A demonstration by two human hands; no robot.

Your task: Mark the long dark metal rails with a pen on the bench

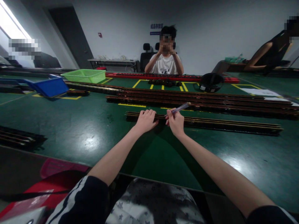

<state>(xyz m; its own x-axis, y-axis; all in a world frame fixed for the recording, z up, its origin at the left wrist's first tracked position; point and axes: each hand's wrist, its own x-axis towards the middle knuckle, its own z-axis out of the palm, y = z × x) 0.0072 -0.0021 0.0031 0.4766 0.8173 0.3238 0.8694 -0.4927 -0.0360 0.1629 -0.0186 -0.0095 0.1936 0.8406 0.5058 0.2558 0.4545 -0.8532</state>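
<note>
A bundle of long dark strips with gold-coloured edges lies across the table in front of me. My left hand is closed over the strips near their left end, fingers on the far side and thumb on the near side. My right hand grips a pen-like tool with a clear barrel and a brownish upper end. Its lower tip points left and down toward the strips beside my fingers; whether the tip touches them I cannot tell.
Behind lies a larger stack of long strips. Further back are a green basket, a blue tray and a black round container. More strips lie at the left edge. A person sits opposite; others are at both sides.
</note>
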